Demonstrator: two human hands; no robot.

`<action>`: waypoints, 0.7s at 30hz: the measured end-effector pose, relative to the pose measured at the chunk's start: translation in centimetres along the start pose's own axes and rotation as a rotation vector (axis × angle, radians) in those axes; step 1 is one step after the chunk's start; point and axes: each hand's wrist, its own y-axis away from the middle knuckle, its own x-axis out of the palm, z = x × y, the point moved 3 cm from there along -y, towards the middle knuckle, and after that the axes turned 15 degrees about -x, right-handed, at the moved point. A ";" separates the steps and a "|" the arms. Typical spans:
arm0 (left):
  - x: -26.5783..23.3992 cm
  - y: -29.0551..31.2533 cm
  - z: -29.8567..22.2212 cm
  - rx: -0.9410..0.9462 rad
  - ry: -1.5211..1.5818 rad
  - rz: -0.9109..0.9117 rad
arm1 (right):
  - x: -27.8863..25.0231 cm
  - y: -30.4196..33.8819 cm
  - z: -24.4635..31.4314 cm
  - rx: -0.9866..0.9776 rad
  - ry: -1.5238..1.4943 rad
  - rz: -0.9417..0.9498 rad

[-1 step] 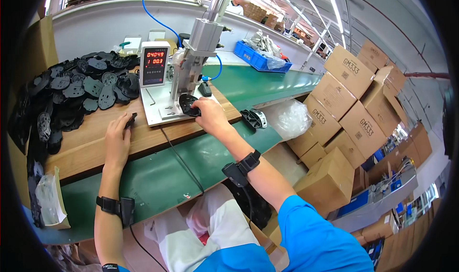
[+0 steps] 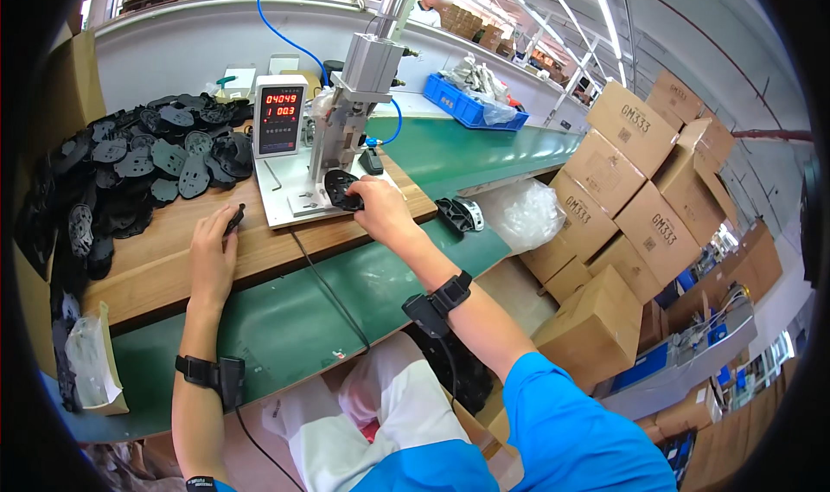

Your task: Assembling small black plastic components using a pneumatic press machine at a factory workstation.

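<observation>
My right hand [image 2: 380,207] grips a black oval plastic part [image 2: 342,189] by its edge. That part sits tilted over the white base plate [image 2: 285,200], just under the head of a metal bench press [image 2: 341,120]. Resting on the wooden board to the left, my left hand [image 2: 213,248] pinches a small black piece [image 2: 234,219] between thumb and fingers; its exact kind is too small to make out. A large heap of black and dark grey oval plastic parts [image 2: 164,146] covers the left side of the board.
A counter box with red digits [image 2: 279,116] stands beside the press. Black-and-white parts [image 2: 460,214] lie right of the wooden board [image 2: 259,250]. Further off are a blue crate [image 2: 474,103], a clear plastic bag [image 2: 520,214] and stacked cartons [image 2: 596,176]. A cable [image 2: 328,293] crosses the green table's front.
</observation>
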 end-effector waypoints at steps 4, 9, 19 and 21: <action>-0.7 0.0 -1.2 -0.085 -0.044 0.034 | 0.1 -0.2 -0.4 0.003 0.002 0.031; -0.4 0.1 -1.1 -0.027 -0.004 0.093 | -0.8 0.8 -1.4 -0.048 -0.246 -0.200; 1.4 0.1 -5.9 0.231 -0.059 0.190 | -4.7 24.2 5.8 -0.046 -0.208 -0.561; 3.0 0.4 -8.1 0.318 -0.098 0.263 | -4.0 30.8 5.4 0.128 -0.168 -0.508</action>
